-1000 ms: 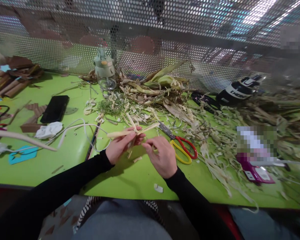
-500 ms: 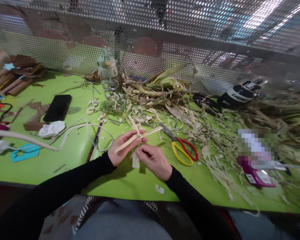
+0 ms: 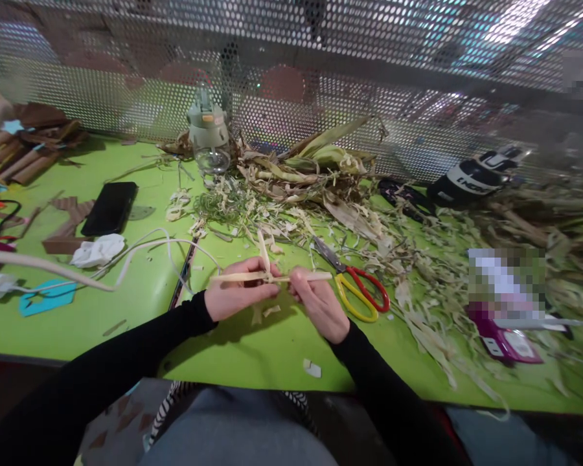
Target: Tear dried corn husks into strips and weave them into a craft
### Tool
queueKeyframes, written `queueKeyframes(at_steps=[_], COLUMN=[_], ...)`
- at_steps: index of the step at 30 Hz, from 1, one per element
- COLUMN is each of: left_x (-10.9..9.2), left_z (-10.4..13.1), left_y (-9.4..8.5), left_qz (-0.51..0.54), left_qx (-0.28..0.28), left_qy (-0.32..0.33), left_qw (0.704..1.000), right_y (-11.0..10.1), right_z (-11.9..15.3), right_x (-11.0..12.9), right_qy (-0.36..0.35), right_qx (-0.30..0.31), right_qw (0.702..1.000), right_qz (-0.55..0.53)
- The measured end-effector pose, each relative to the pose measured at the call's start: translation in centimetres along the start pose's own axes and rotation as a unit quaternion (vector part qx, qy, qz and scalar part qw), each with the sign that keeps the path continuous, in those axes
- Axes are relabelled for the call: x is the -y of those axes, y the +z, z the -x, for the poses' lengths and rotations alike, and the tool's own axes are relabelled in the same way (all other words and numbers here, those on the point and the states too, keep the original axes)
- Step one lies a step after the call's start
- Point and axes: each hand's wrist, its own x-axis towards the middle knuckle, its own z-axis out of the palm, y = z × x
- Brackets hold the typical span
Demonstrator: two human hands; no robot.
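Note:
Between my hands is a cross of pale corn husk strips (image 3: 263,251), joined at a small knot in the middle. My left hand (image 3: 238,291) pinches it near the knot, with one strip lying along the fingers to the left. My right hand (image 3: 318,301) is closed on the strip that points right, its end sticking out past the fingers. One strip stands up away from me, and short ends hang below the knot. Just right of my right hand lie scissors (image 3: 362,291) with one red and one yellow handle, blades pointing away.
Husk scraps (image 3: 291,220) cover the middle and right of the green table (image 3: 126,336). Behind them are a heap of dry husks (image 3: 301,168), a pale green bottle (image 3: 208,133) and a black bottle (image 3: 471,181). A phone (image 3: 111,208) and white cable (image 3: 143,244) lie left.
My right hand has moved up and right, from the lower strip to the right-pointing strip. The husk cross has turned a little, so its side strips lie nearly level.

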Motion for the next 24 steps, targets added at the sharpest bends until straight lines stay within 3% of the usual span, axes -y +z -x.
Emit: queueKeyframes(at_steps=[4,7,11,15,17,20,24], left_x=[0.3,0.4,0.0,0.0,0.3,0.9,1.0], left_z=[0.0,-0.2,0.0,0.4,0.5,0.7,1.2], left_y=[0.0,-0.4,-0.4,0.3,0.7,1.4,2.1], left_qz=[-0.028,0.002,0.018,-0.067,-0.093,-0.069,-0.096], left_qx=[0.004,0.004,0.073,0.141,0.139,0.116,0.098], left_qy=[-0.006,-0.016,-0.052,-0.053,-0.038,-0.027,0.002], left_qw=[1.000,1.000,0.996,0.986,0.985,0.991,0.991], right_y=[0.4,-0.5,-2.6,-2.4,-1.5,-0.7,-0.7], right_z=[0.4,0.5,-0.2,-0.7,-0.5,-0.1,0.2], right_x=[0.2,0.2,0.2,0.8,1.0,1.2,1.1], right_qy=[-0.026,-0.013,0.002,-0.012,-0.053,-0.070,-0.029], right_qx=[-0.031,-0.035,-0.069,0.017,0.038,-0.023,-0.070], right_qw=[0.998,0.997,0.986,0.998,0.998,0.997,0.996], right_qz=[-0.043,-0.070,-0.150,-0.056,-0.019,-0.025,-0.054])
